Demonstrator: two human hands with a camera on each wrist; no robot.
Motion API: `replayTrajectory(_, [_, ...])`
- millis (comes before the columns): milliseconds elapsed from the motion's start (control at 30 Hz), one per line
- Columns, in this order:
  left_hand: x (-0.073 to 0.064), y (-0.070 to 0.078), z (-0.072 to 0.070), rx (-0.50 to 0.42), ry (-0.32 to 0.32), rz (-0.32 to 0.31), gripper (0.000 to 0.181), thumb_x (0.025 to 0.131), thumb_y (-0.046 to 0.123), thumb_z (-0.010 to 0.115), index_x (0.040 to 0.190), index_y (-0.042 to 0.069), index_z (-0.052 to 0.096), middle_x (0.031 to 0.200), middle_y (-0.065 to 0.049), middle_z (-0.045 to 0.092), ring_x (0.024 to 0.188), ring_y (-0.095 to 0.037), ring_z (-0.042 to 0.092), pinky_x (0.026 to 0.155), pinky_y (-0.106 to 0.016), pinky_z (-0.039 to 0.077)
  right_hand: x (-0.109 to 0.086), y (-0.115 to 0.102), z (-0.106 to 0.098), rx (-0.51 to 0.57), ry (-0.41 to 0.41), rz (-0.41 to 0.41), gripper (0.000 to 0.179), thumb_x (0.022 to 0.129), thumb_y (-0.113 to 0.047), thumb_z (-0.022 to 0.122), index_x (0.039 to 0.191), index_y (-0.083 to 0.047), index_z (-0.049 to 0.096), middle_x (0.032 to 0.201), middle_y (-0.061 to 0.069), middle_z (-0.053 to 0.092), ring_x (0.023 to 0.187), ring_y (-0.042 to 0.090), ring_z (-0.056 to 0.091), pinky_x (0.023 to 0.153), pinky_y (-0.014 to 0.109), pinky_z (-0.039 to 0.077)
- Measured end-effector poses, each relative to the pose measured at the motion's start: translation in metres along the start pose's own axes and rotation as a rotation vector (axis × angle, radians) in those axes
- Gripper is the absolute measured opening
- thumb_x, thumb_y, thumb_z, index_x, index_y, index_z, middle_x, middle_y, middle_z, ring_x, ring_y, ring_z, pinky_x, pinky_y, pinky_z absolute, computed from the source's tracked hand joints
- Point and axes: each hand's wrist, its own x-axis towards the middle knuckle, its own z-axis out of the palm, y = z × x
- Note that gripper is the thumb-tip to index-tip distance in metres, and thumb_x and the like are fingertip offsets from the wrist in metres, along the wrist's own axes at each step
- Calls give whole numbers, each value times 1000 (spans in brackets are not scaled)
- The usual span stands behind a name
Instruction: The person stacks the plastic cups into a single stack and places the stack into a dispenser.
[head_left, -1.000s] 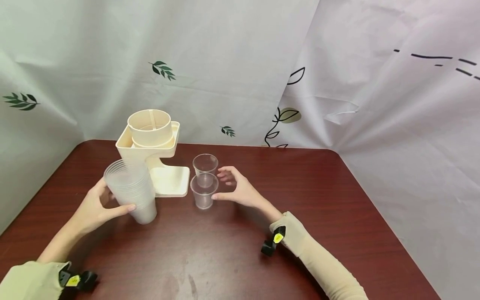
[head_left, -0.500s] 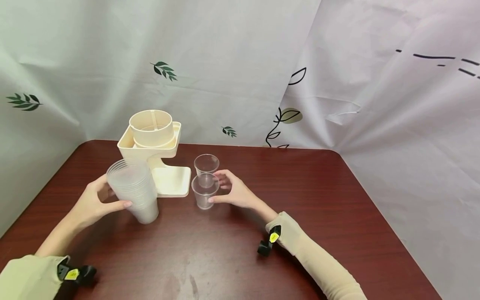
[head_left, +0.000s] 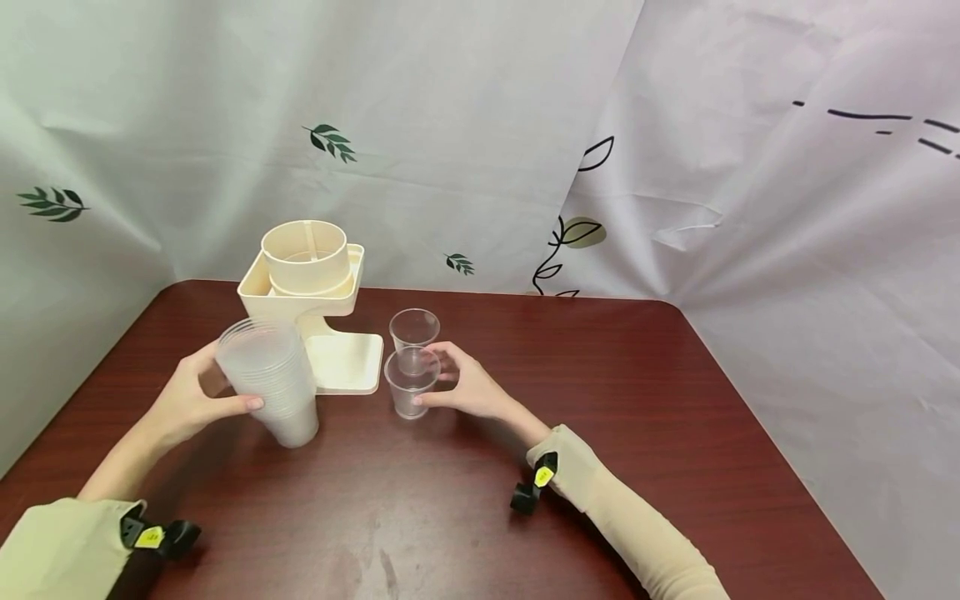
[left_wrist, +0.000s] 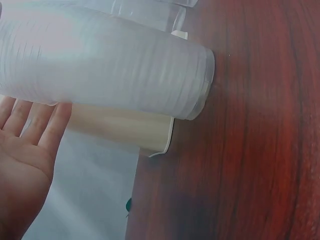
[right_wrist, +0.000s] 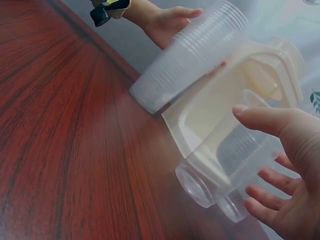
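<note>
My left hand (head_left: 187,400) grips a tall stack of clear plastic cups (head_left: 272,379), thumb in front and fingers behind. In the left wrist view the fingers (left_wrist: 45,122) lie along its side; the stack's base (left_wrist: 200,82) is close over the table. My right hand (head_left: 468,387) curls round a clear plastic cup (head_left: 405,393), thumb in front and fingers behind. In the right wrist view its thumb overlaps that cup (right_wrist: 225,155). Just behind stands another clear cup (head_left: 414,327), partly hidden.
Behind the stack stands a cream plastic stand (head_left: 300,300) with a round holder on top and a flat base tray (head_left: 345,364). The dark red wooden table (head_left: 480,500) has a white patterned curtain (head_left: 480,150) along its back edge.
My right hand has moved slightly left, so its thumb and fingers now reach round the front cup. The left hand and its stack have barely moved.
</note>
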Motion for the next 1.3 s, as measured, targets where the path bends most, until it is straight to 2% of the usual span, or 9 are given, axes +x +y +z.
replayTrajectory(200, [1, -1, 1, -63, -4, 18, 83, 64, -28, 64, 136, 9, 48, 118, 11, 63, 103, 1, 60, 83, -9, 47, 0, -2, 1, -23, 2, 3, 60, 75, -6, 79, 127, -2, 49, 126, 15, 59, 111, 25, 62, 96, 25, 49])
replayTrajectory(267, [2, -1, 1, -75, -7, 28, 83, 64, -29, 64, 136, 8, 48, 119, 11, 63, 104, 1, 60, 84, -9, 47, -3, -11, 1, -11, -6, 0, 59, 76, -4, 77, 127, 1, 48, 126, 18, 58, 112, 28, 61, 97, 29, 49])
replayTrajectory(433, [2, -1, 1, -65, -8, 35, 83, 63, -29, 64, 136, 6, 48, 119, 11, 63, 104, 0, 60, 84, -9, 47, -3, -15, 0, -10, 18, -25, 59, 77, -5, 77, 128, -4, 48, 127, 17, 57, 113, 29, 61, 97, 29, 50])
replayTrajectory(500, [2, -1, 1, -70, -6, 38, 83, 63, -29, 64, 136, 6, 48, 119, 10, 63, 104, 0, 60, 83, -9, 47, -1, -8, 1, -18, 42, -45, 59, 76, -8, 78, 128, -9, 49, 127, 11, 57, 112, 25, 61, 95, 24, 50])
replayTrajectory(733, [1, -2, 1, -94, -1, 45, 83, 63, -30, 63, 136, 4, 47, 119, 10, 63, 103, 0, 60, 84, -9, 47, 1, -20, 1, -13, 102, -91, 59, 77, -8, 79, 128, -10, 48, 128, 11, 57, 108, 22, 62, 93, 24, 51])
replayTrajectory(900, [1, -1, 2, -70, 7, 39, 82, 63, -29, 64, 135, 5, 49, 118, 10, 63, 103, 0, 60, 83, -9, 47, 6, -29, 1, 30, 130, -145, 58, 78, -4, 77, 128, -7, 48, 124, 18, 57, 108, 28, 62, 93, 32, 52])
replayTrajectory(1000, [1, -1, 2, -72, 9, 40, 81, 63, -29, 64, 134, 5, 50, 118, 10, 64, 104, 0, 60, 83, -9, 47, 8, -36, 2, 48, 147, -176, 57, 79, -4, 76, 128, -7, 48, 123, 17, 56, 106, 30, 62, 91, 34, 53])
replayTrajectory(1167, [1, -2, 2, -79, 11, 51, 79, 62, -30, 64, 132, 4, 51, 117, 10, 64, 103, -1, 61, 83, -9, 47, 12, -52, 3, 42, 174, -197, 56, 80, -7, 75, 129, -9, 47, 116, 10, 58, 101, 19, 62, 88, 28, 53])
replayTrajectory(1300, [2, -2, 2, -66, 13, 48, 79, 62, -30, 65, 132, 4, 51, 118, 10, 64, 103, 0, 60, 83, -9, 47, 16, -64, 5, 48, 183, -226, 60, 80, -7, 75, 132, -10, 45, 117, 13, 57, 100, 11, 61, 88, 27, 53])
